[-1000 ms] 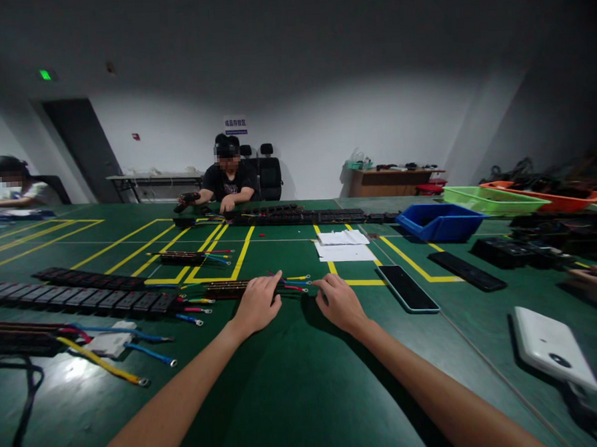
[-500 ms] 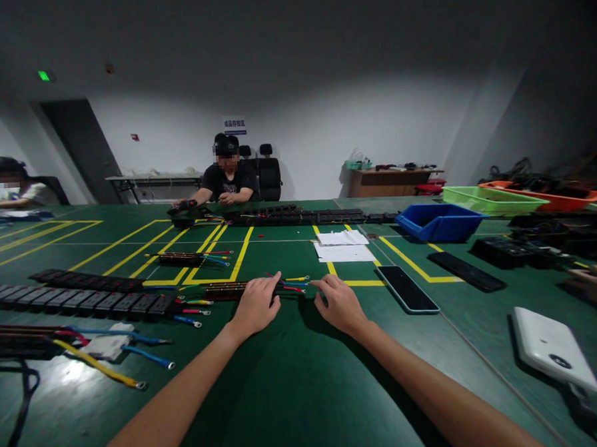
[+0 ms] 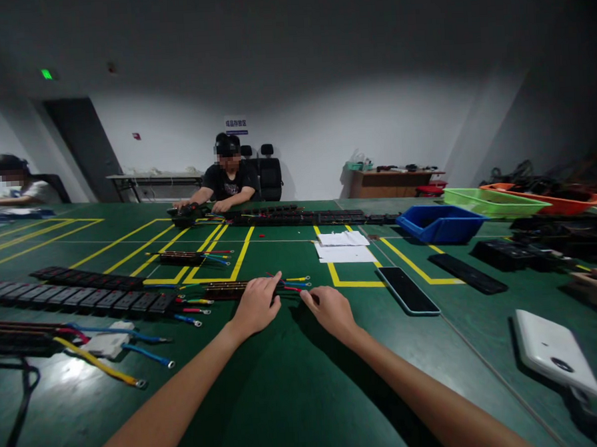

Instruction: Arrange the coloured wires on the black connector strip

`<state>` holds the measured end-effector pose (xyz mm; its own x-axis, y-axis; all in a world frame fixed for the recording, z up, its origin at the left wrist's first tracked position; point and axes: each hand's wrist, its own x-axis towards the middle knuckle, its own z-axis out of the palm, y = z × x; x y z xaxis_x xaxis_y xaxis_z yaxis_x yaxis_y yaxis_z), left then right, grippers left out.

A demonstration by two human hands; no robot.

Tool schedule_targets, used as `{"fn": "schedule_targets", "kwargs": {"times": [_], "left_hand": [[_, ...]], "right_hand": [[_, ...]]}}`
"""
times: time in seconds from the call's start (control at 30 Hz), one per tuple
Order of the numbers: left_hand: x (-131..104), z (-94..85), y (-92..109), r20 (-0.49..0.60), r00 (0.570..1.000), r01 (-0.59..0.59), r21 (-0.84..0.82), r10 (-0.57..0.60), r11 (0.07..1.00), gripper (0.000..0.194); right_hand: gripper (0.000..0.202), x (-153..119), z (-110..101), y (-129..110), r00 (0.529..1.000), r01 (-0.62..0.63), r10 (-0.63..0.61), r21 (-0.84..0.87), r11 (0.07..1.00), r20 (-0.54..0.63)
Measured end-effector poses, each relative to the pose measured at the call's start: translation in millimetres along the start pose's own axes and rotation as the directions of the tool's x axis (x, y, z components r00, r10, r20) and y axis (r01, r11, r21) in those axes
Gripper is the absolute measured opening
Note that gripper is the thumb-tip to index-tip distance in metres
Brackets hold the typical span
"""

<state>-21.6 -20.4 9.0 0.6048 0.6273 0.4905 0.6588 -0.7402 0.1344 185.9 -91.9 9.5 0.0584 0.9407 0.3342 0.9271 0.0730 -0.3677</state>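
A black strip with copper-coloured bars (image 3: pixel 225 291) lies across the table, and my left hand (image 3: pixel 255 306) grips its right end, index finger stretched forward over it. Yellow, blue and red wires tipped with metal ring terminals come out to the right of that hand. My right hand (image 3: pixel 330 308) is closed at the end of the red wire (image 3: pixel 292 289), thumb and index finger at its tip; the terminal there is mostly hidden. The blue wire (image 3: pixel 296 284) and the yellow wire (image 3: pixel 296 279) lie loose just beyond the fingertips.
Black socket strips (image 3: pixel 117 301) and more wired strips lie to the left. Right of my hands are a phone (image 3: pixel 407 290), a dark flat bar (image 3: pixel 466 273), a white power bank (image 3: pixel 555 350) and a blue bin (image 3: pixel 441 226). Paper sheets (image 3: pixel 344 251) lie ahead. A co-worker (image 3: pixel 229 177) sits opposite.
My right hand has moved slightly left and toward me, from the blue wire's tip to the red wire's end. My left hand stays on the strip. The co-worker opposite has shifted a hand.
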Motion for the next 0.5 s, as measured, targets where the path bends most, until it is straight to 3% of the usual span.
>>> {"fn": "schedule_targets", "kwargs": {"times": [0.27,0.4,0.5], "left_hand": [[-1,1.5,0,-0.002,1.000,0.006,0.003,-0.006,1.000,0.056],[-1,0.7,1,0.001,1.000,0.018,-0.001,-0.018,1.000,0.056],[-1,-0.1,2,0.005,1.000,0.024,-0.005,-0.024,1.000,0.056]], "right_hand": [[0.047,7,4,-5,0.971,-0.235,0.237,0.065,0.970,-0.016],[0.042,11,7,0,0.971,-0.237,0.238,0.134,0.962,0.009],[0.037,12,10,2,0.983,-0.170,0.178,0.146,0.974,-0.042]]}}
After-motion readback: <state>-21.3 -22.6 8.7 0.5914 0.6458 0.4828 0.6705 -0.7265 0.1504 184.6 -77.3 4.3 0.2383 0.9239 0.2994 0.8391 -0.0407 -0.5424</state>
